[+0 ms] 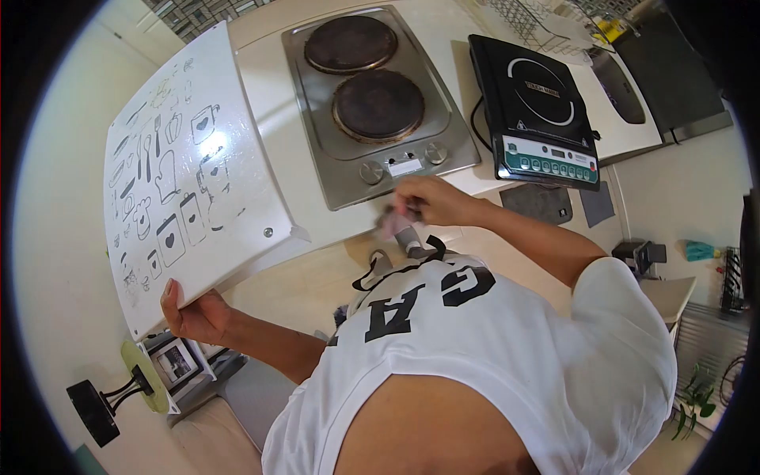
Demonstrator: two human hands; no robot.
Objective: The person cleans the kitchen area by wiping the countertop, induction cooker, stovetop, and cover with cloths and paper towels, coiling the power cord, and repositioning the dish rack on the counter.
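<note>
Both grips are closed: the left hand pinches the white panel at its edge, the right hand clutches a blurred pinkish cloth.

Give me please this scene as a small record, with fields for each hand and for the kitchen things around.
Left hand: fingers gripping the near edge of the white panel printed with kitchen drawings
Right hand: holding what looks like a pinkish cloth, blurred
Two-burner electric hob: beyond the right hand, two knobs on its near side
Induction cooktop: right of the hob
Wire dish rack: behind the induction cooktop
</note>
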